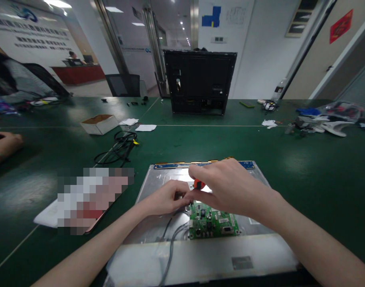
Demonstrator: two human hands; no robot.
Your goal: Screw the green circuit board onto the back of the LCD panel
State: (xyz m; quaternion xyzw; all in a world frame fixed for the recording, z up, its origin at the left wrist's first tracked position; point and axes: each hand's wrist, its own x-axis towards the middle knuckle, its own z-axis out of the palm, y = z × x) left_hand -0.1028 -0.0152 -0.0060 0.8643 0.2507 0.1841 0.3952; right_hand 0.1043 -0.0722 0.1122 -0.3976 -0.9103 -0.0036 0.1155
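Observation:
In front of me lies a silver display panel, back side up, with a green circuit board on its middle. My right hand is closed round an orange and black screwdriver handle, held over the board's upper left corner. Its shaft and tip are mostly hidden by my fingers. My left hand touches that same corner with its fingers pinched together; what they hold, if anything, is hidden. Grey cables run from the board's left side down over the panel's white lower strip.
A black monitor housing stands at the table's far side. Left of the panel are a partly blurred-out phone, coiled black cable and a small open box. Another person's hand rests at far left. Bagged parts lie far right.

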